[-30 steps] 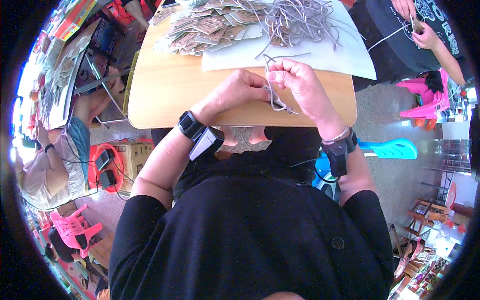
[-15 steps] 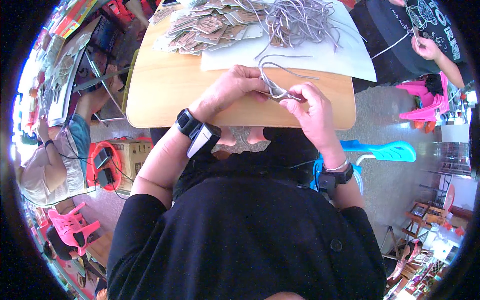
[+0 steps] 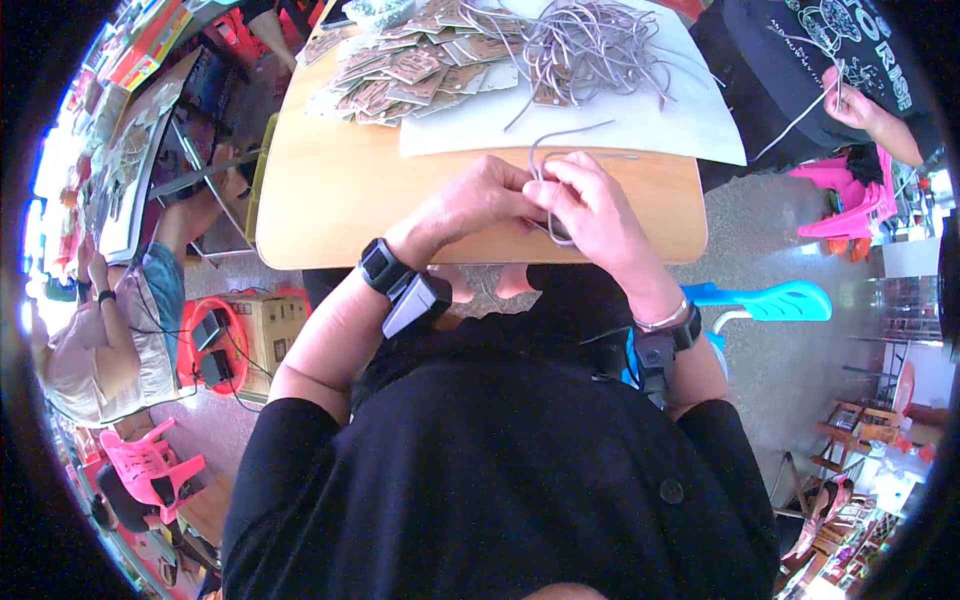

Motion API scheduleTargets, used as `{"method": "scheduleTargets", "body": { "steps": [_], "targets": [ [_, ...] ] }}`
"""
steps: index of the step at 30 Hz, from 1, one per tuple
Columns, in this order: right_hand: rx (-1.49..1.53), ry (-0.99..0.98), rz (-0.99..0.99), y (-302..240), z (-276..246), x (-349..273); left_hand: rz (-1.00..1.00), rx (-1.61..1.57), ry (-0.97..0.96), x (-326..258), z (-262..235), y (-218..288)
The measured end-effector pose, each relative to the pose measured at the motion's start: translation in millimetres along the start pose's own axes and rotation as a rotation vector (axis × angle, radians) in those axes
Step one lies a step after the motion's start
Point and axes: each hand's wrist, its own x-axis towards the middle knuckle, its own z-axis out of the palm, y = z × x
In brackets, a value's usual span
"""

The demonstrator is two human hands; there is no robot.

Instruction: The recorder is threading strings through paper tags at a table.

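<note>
Above the near edge of the wooden table [image 3: 340, 225], my left hand [image 3: 490, 200] and my right hand [image 3: 590, 205] meet with fingers pinched. Both grip a grey cord [image 3: 537, 150]. One loop of it hangs below the fingers, and its loose ends stretch up and to the right over the tabletop. Whether a card is also between my fingers is hidden. Farther off lies a tangled heap of grey cords [image 3: 600, 50] on a white sheet [image 3: 460, 137]. To its left is a pile of brown cardboard pieces [image 3: 415, 65].
At the right, another person's hand [image 3: 850, 105] holds a pale cord. A blue plastic chair [image 3: 780, 300] stands right of my legs, and a pink chair [image 3: 855, 205] is farther right. On the left are a red stool [image 3: 237, 335], a cardboard box [image 3: 280, 330] and a seated person.
My right hand has moved left and closed in against my left hand. The cord's loop now hangs below the fingers. My left hand has shifted slightly down.
</note>
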Motion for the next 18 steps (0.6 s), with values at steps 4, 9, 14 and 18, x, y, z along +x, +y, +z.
{"method": "scheduleTargets", "body": {
  "steps": [4, 9, 14, 18],
  "targets": [
    [0.415, -0.058, 0.246, -1, -6, 13, -0.021, 0.090, -0.096, -5, -1, 11],
    [0.652, 0.020, 0.326, 0, -6, 19, -0.006, 0.004, -0.058, -2, -1, 0],
    [0.573, 0.035, 0.393, 22, -17, 21, -0.028, -0.136, 0.024, -4, 3, 1],
    [0.342, 0.259, 0.366, 31, -19, 15, -0.006, -0.073, 0.118, 0, 3, -7]
  ]
}}
